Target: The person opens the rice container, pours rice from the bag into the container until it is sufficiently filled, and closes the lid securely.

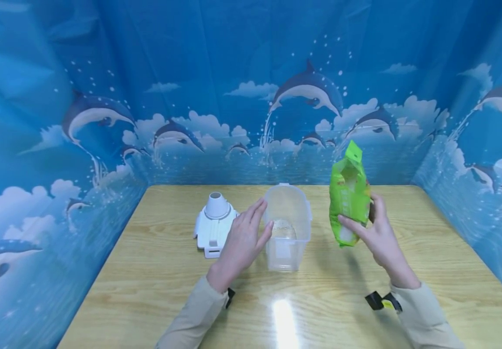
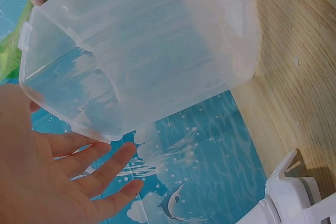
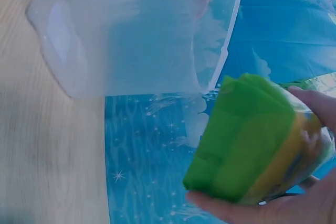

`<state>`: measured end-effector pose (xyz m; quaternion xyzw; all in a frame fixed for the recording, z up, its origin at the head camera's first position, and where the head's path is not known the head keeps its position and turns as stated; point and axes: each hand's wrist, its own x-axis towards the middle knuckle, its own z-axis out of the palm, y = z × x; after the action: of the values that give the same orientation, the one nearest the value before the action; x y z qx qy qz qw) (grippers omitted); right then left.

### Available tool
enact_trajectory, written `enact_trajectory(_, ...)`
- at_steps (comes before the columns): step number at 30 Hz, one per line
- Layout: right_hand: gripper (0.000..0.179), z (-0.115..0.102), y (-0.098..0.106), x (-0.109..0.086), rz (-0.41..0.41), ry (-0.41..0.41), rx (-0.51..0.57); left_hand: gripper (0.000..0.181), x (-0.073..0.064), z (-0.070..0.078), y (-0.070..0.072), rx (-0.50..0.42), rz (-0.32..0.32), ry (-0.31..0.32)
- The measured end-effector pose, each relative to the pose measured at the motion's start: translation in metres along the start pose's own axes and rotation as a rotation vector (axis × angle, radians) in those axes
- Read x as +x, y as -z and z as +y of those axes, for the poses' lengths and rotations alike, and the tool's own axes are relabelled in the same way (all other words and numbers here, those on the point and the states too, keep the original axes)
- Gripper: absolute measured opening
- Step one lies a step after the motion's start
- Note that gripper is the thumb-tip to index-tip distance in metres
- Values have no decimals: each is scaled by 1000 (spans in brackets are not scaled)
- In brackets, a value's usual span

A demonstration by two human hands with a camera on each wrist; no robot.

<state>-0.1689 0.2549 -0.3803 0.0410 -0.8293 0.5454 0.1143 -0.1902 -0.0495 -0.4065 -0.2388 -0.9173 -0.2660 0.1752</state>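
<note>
A tall clear plastic container (image 1: 288, 252) stands upright on the table with its mouth open. Something pale and grainy lies low inside it, too small to tell what. My left hand (image 1: 244, 237) is at the container's left side near the rim, fingers extended and spread in the left wrist view; whether they touch it I cannot tell. To the right of the container, my right hand (image 1: 379, 237) grips a green plastic bag (image 1: 349, 201) and holds it above the table. The bag's top is torn open, its flap standing up. What is inside the bag is hidden.
A white plastic part with a cone-shaped spout (image 1: 217, 206) lies left of the container, close behind my left hand. The wooden table (image 1: 146, 291) ends at a blue dolphin-print curtain (image 1: 216, 58) at the back and sides. Small white bits lie on the wood.
</note>
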Motion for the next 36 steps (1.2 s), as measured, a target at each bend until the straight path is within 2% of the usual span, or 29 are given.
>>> enact_trajectory(2, 72, -3, -1, 0, 5, 11, 3, 57, 0, 0, 0, -1, -4, 3)
enact_trajectory(6, 67, -7, -4, 0, 33, 39, -72, 58, 0, -1, 0, -5, -14, 9)
enact_trajectory(9, 68, -8, -7, 0, 53, 76, -147, 58, 0, -1, 0, -4, -16, 13)
enact_trajectory(17, 69, -13, -11, 3, 81, 176, -241, 58, 0, 0, -1, 5, -16, 15)
enact_trajectory(25, 65, -21, -12, 1, 78, 267, -456, 58, 0, 0, -1, 13, -14, 15)
enact_trajectory(36, 66, -25, -13, 5, 124, 374, -563, 58, 0, 0, -1, 17, -3, 6)
